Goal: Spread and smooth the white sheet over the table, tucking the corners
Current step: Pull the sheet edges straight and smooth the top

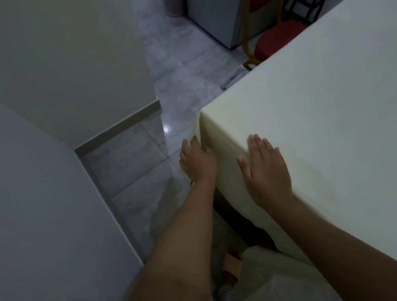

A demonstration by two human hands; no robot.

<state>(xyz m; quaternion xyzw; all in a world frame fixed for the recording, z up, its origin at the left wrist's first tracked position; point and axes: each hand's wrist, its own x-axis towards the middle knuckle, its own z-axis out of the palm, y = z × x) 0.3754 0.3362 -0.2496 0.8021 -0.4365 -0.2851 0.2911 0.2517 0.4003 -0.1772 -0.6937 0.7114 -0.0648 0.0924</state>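
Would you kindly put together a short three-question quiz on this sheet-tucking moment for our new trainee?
1. True or false: the right hand lies flat, palm down, on top of the white sheet.
2. Where is the left hand? A) on the red chair seat; B) at the sheet's draped corner, below the table edge; C) on the tiled floor.
3. Fill in: behind the table's far edge stands a chair with a ___ seat.

Key
1. True.
2. B: its fingers are at the corner fold on the side.
3. Red.
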